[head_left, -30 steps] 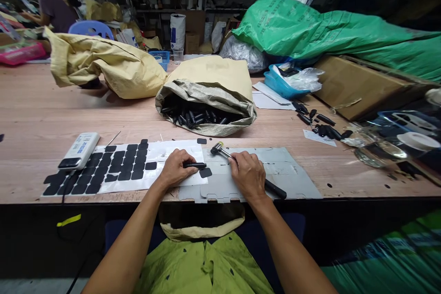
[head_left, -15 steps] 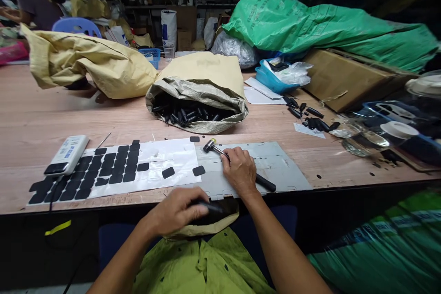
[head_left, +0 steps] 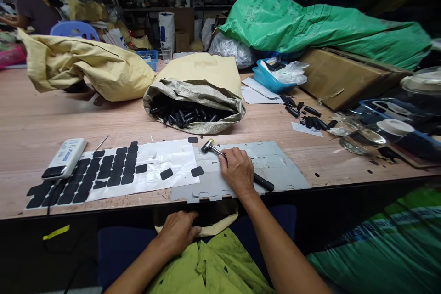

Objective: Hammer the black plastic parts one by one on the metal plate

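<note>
My right hand [head_left: 237, 170] is closed around the shaft of a small hammer [head_left: 263, 182], which lies on a grey board [head_left: 285, 165] at the front table edge. The hammer's head, with a yellow face, points to the far left and its black grip sticks out behind my hand. My left hand [head_left: 179, 232] is below the table edge, at the mouth of a tan bag [head_left: 220, 226] on my lap. Its fingers are bent and reach over the rim into the dark inside, so what they hold is hidden.
A white sheet [head_left: 155, 151] of black patches and a white device [head_left: 67, 156] are left of the board. Behind them, an open sack [head_left: 206, 66] contains black pieces [head_left: 186, 117]. More black pieces [head_left: 315, 123], a blue basin [head_left: 270, 80] and a carton [head_left: 347, 78] stand right.
My left hand has drawn back and down to the bag's rim; the dark piece seen in it earlier no longer shows. My right hand stays on the hammer.
</note>
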The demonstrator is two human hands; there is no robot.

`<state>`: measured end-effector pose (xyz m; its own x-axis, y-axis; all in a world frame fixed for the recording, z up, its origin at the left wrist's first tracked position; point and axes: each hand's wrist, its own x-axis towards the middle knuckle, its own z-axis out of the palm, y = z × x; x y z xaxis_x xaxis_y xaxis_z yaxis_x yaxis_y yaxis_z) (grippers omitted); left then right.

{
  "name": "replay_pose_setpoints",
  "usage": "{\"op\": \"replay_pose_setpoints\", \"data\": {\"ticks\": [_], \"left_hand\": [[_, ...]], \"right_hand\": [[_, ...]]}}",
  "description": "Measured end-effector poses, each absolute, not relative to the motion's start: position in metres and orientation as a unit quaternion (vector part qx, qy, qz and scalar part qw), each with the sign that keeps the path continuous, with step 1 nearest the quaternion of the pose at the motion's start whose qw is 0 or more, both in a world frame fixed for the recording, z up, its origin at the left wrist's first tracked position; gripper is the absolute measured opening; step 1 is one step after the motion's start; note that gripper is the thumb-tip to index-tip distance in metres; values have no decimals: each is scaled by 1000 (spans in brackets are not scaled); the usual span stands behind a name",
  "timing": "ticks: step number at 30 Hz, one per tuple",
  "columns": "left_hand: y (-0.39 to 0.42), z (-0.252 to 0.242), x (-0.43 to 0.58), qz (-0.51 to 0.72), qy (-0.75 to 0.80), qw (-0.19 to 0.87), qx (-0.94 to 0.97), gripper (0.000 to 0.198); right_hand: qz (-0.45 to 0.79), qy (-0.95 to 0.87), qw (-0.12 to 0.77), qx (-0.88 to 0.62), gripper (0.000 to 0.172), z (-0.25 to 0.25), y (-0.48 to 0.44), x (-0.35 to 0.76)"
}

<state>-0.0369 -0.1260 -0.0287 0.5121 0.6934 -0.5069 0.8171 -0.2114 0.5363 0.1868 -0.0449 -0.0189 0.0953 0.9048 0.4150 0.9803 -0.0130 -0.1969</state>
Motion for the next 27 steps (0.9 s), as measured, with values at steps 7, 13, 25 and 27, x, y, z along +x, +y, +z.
{"op": "replay_pose_setpoints", "data": {"ticks": [7, 13, 25, 27], "left_hand": [[-33, 62, -20, 163, 433, 508, 726, 32], [102, 51, -10, 310, 705, 196, 607, 27], [123, 51, -9, 206, 752, 163, 604, 29], [110, 52, -18, 224, 732, 167, 621, 26]], "right_hand": [[-99, -668, 215, -705, 15, -20, -44, 185], [-90, -670, 225, -701, 15, -20, -43, 187], [-84, -665, 226, -707, 13, -20, -42, 187], [-85, -665, 228, -706, 13, -20, -42, 187]]}}
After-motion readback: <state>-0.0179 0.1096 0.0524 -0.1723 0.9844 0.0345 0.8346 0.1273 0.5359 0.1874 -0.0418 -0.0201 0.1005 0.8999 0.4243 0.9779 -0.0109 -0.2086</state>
